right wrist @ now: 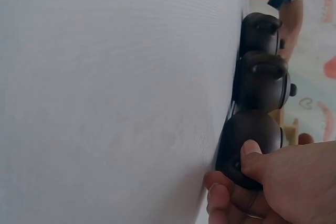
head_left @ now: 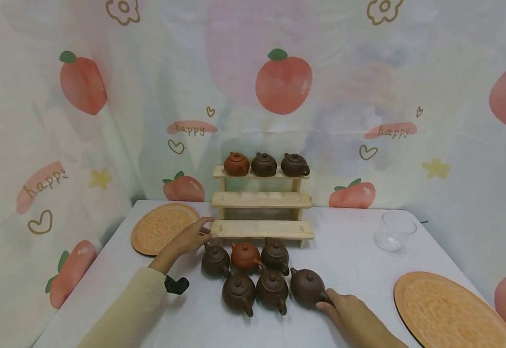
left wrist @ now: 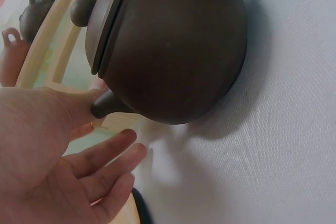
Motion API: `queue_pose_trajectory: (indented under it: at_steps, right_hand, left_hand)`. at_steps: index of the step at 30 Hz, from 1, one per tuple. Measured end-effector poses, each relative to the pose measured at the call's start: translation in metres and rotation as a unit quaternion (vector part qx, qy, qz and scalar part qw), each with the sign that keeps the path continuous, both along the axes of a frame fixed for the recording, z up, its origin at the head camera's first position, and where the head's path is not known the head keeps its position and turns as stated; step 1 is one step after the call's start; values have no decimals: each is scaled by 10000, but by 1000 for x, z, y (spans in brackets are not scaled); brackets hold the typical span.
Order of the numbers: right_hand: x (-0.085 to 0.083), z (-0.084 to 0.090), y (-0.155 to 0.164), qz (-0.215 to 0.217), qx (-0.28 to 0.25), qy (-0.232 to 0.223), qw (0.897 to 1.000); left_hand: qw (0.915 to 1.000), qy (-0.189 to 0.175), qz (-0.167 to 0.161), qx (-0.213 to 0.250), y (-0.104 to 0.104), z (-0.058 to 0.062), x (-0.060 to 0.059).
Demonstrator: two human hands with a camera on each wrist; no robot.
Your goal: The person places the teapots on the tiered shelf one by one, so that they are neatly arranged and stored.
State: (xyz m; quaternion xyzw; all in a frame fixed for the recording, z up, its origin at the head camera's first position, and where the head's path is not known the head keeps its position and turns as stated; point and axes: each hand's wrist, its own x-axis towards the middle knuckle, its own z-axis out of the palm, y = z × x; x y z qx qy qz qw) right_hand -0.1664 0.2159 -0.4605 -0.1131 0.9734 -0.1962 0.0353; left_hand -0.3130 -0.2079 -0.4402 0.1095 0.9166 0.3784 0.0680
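Note:
At the front right of a cluster of teapots, my right hand (head_left: 349, 311) grips the handle of a dark brown teapot (head_left: 307, 287), its spout pointing away from me. The right wrist view shows the thumb (right wrist: 252, 153) on top of that handle. My left hand (head_left: 194, 237) reaches to the left end of the lowest shelf (head_left: 261, 229), fingertips right at the board's edge. Just beside it stands another dark teapot (left wrist: 173, 51); its spout hides part of the thumb side in the left wrist view. The other fingers (left wrist: 113, 174) there are loosely spread.
A reddish teapot (head_left: 245, 256) and several dark ones stand close together before the three-step wooden rack. Its top step carries one reddish teapot (head_left: 236, 165) and two dark ones. Round woven-look mats (head_left: 163, 227) lie left and right; a clear glass cup (head_left: 394, 232) stands back right.

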Motion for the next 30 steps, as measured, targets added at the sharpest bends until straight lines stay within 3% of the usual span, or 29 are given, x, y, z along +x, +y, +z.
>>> queue_pose_trajectory:
  at_steps: [30]
  right_hand:
    - [-10,1,14,279,29,454,9986]
  left_hand:
    - [10000,30,-63,11,-2,-1,-2]
